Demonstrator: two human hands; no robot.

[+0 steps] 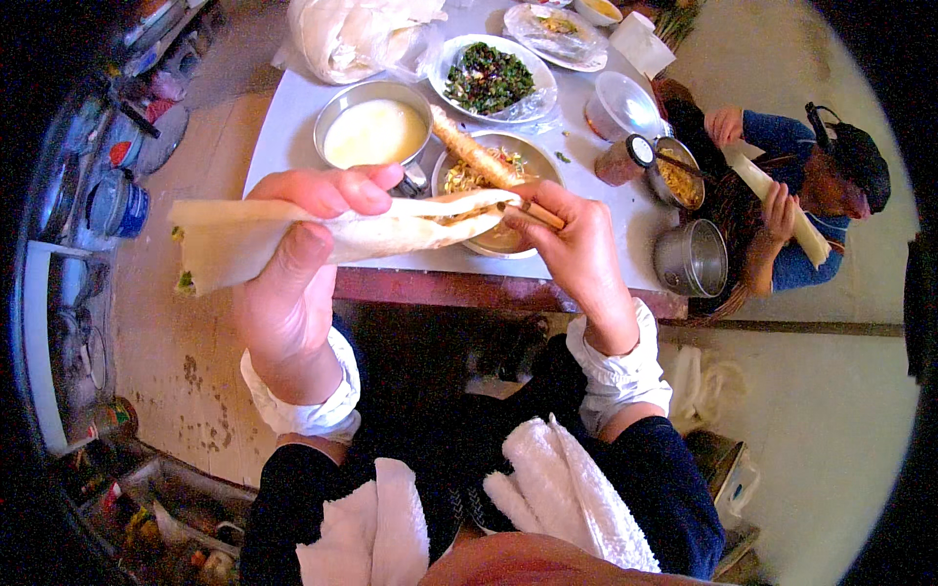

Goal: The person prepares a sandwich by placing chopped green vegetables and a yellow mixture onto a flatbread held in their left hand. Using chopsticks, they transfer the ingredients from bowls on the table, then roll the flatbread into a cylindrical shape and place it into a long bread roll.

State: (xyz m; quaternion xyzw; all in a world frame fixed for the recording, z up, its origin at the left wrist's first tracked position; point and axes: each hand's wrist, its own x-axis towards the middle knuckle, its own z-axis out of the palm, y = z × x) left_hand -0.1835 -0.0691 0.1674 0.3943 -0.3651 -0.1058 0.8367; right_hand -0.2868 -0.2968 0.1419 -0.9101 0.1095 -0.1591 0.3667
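Across the middle of the view runs a rolled pale flatbread [401,227], with bits of green filling at its left end. My left hand [298,259] is closed around it, thumb below and fingers above. My right hand [578,244] is closed on a pair of chopsticks [540,213] and has its fingertips at the flatbread's right end. Just beyond is a bowl [555,168] of shredded vegetables, partly hidden by my hands. A browned, stick-shaped piece of food [474,148] lies across it. Left of the bowl stands a metal cup [323,115] of pale liquid.
On the table [283,142] are a plate [442,63] of dark greens, a plastic bag [342,39], a lidded tub [625,103], a jar [616,164], a noodle bowl [696,156] and a metal pot [692,259]. At right, another person [782,137] holds a rolled flatbread.
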